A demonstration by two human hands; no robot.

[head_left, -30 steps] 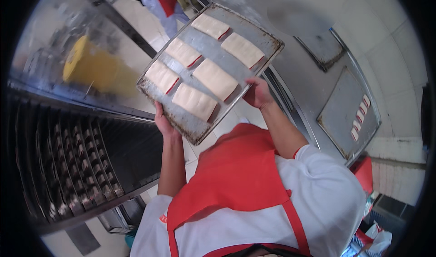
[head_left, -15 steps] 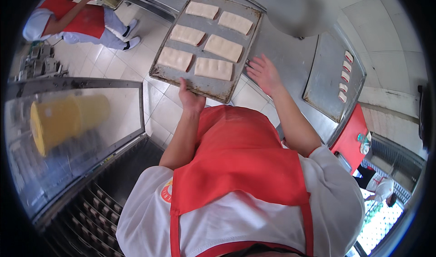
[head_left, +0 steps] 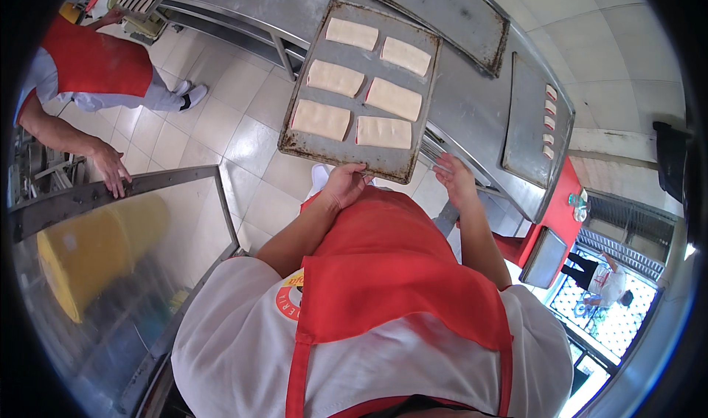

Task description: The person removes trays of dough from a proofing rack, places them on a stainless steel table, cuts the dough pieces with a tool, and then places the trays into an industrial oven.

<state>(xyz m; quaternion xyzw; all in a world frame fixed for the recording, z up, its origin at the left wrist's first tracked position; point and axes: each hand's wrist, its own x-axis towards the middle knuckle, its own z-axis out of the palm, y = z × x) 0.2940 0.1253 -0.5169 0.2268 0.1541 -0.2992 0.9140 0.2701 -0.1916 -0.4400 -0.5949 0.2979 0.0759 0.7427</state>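
While my left hand (head_left: 345, 187) has its fingers clamped on the near rim of the tray (head_left: 316, 145), around the middle, my right hand (head_left: 457, 180) is empty beside the near right corner, fingers loosely apart, not touching. The tray lies straight ahead of my left fingers, the nearer ones, and ahead and leftward of my right. Its long axis runs away from me, the far end pointing toward the desk (head_left: 472, 101) and leaning slightly right; I cannot tell whether the desk bears any of it. On it, six dough slabs (head_left: 383, 132) sit in two columns of three, their long sides across that axis.
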